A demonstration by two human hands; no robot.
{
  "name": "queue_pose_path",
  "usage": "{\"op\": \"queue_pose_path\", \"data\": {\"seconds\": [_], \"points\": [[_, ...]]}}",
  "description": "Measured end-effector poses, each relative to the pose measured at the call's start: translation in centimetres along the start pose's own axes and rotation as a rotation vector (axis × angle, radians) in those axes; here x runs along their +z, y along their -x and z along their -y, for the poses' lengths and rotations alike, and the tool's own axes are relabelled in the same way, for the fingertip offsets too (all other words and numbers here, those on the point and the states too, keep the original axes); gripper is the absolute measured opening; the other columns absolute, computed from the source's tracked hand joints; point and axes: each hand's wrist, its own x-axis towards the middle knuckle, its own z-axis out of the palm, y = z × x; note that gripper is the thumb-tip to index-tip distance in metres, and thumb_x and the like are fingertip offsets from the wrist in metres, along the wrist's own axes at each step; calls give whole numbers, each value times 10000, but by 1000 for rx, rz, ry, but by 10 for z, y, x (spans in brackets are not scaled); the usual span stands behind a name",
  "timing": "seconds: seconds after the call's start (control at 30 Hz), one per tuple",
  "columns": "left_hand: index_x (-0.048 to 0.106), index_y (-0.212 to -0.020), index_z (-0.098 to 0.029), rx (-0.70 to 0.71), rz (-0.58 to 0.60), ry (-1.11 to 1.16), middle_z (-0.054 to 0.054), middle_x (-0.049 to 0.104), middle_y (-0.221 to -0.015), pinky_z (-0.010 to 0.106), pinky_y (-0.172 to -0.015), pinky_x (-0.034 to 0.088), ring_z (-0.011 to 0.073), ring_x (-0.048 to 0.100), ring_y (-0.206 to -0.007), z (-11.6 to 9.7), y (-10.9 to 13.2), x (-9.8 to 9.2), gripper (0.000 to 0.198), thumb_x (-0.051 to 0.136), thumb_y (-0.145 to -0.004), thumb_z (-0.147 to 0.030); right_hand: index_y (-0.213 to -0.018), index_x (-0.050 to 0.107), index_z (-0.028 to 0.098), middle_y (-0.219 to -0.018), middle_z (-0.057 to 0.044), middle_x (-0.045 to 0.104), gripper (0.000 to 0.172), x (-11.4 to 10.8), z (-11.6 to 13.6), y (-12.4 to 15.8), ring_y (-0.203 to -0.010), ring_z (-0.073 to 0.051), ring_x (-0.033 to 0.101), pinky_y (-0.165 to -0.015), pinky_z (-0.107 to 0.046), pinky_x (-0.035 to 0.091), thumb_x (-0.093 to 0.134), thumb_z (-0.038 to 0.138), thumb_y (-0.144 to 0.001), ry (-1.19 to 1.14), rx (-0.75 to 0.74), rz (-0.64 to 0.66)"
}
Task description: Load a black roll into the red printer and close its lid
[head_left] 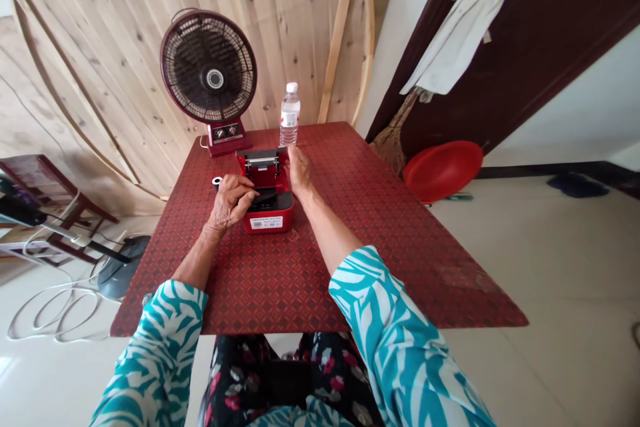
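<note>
A small red and black printer (268, 221) sits on the table with its lid (262, 161) raised, showing a metal roller and a dark inner compartment. A white label with printed codes is on its front. My left hand (231, 203) is at the printer's left side, fingers bent and closed over the edge of the opening; what lies under the fingertips is partly hidden. My right hand (299, 172) grips the right side of the raised lid, its fingers mostly out of sight behind it. Just beyond my left hand, a small white roll with a dark centre (217, 181) is partly covered.
Behind the printer stand a dark red fan (214, 77) and a clear water bottle (290, 117). The table (350, 280) has a red patterned cover. On the floor are a red basin (443, 170), a broom (393, 137) and loose cable (60, 307). A wooden chair (55, 200) is at left.
</note>
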Motion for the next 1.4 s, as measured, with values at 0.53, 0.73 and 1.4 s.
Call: {"op": "queue_pose_path", "data": {"seconds": [0.53, 0.73, 1.4], "points": [[753, -931, -226, -121, -209, -75, 79, 686, -1026, 428, -982, 390, 231, 544, -1047, -7, 19, 2, 599, 223, -1030, -485, -930, 664, 273, -1198, -58, 616, 542, -21, 2, 81, -1190, -206, 553, -1099, -433, 411, 240, 610, -956, 237, -114, -35], [761, -891, -245, -121, -220, -24, 67, 721, -972, 463, -1038, 345, 239, 551, -1071, -4, 22, 2, 537, 283, -1028, -448, -905, 664, 270, -1178, -59, 612, 491, -25, 1, 83, -1194, -214, 549, -1114, -446, 391, 279, 571, -954, 254, -120, -8], [507, -843, -200, -924, -193, 774, -126, 461, -451, 190, -319, 174, 45, 317, -282, -22, 3, -14, 349, 745, -602, -282, -1154, 621, 222, -1074, -84, 712, 548, -19, -19, 84, -1030, -204, 657, -929, -389, 517, 438, 651, -866, -62, 260, -187]]}}
